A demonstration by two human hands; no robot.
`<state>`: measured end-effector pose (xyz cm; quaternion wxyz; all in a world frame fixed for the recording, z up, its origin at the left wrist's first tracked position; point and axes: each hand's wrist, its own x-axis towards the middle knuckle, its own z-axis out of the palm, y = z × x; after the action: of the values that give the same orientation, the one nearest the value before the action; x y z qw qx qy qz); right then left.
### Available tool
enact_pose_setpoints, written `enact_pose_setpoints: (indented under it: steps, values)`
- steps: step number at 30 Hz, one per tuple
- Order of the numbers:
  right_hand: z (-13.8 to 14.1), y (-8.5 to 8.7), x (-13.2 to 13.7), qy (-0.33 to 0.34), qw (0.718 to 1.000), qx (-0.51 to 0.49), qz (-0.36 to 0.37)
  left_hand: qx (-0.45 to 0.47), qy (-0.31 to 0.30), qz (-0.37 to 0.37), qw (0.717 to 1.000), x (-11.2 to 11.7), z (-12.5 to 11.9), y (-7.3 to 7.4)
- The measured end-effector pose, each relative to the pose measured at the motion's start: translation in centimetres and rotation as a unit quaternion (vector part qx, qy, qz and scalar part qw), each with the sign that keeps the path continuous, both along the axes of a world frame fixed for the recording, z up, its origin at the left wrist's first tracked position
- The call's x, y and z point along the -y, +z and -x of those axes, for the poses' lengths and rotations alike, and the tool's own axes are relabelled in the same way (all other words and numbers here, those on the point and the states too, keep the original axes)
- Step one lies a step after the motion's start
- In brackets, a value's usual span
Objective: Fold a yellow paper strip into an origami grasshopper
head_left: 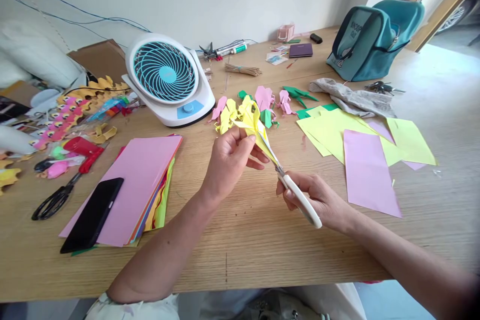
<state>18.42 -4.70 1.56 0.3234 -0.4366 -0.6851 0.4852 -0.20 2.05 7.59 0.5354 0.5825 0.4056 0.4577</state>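
Between thumb and fingers, my left hand (234, 157) pinches a folded piece of yellow paper (247, 122) above the table. My right hand (315, 195) is closed round the white handles of a pair of scissors (300, 197). The blades point up and away, lying against the yellow paper; whether they are cutting it I cannot tell. Just behind lie several folded paper figures: yellow ones (228, 116), pink ones (264, 97) and green ones (298, 95). The tips of some left fingers are partly hidden by the paper.
A white fan (167, 77) stands behind left. Nearer are a stack of coloured paper (142, 170) with a black phone (93, 215), and black-handled scissors (56, 202). Yellow sheets (337, 135) and a pink sheet (369, 172) lie right, near a grey cloth (350, 97) and teal backpack (375, 42).
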Motion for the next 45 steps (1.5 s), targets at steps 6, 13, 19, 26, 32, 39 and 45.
enact_pose_setpoints:
  steps: [6, 13, 19, 26, 32, 39, 45]
  values:
    - [-0.05, -0.05, 0.02, 0.001, 1.000, -0.006, 0.009, 0.013, -0.003, 0.010, 1.000, 0.04, -0.03, -0.02]
    - [-0.08, -0.31, 0.00, -0.007, 1.000, -0.009, 0.009, 0.020, -0.001, 0.007, 1.000, 0.19, -0.08, 0.19]
    - [-0.02, -0.02, 0.10, -0.013, 1.000, 0.006, 0.003, 0.029, -0.002, -0.003, 1.000, 0.30, -0.15, 0.26]
    - [-0.05, -0.05, 0.09, -0.017, 1.000, 0.012, -0.002, 0.030, -0.002, 0.001, 1.000, 0.30, -0.14, 0.15]
    - [0.03, 0.14, 0.08, -0.011, 1.000, 0.002, -0.003, 0.035, 0.000, -0.004, 0.999, 0.22, -0.02, -0.01]
    - [0.00, 0.29, 0.11, -0.005, 1.000, -0.007, -0.007, 0.039, 0.007, -0.011, 0.999, 0.25, 0.04, -0.11]
    - [-0.01, 0.26, 0.17, -0.001, 1.000, -0.012, -0.004, 0.035, 0.008, -0.028, 0.999, 0.24, 0.10, -0.03]
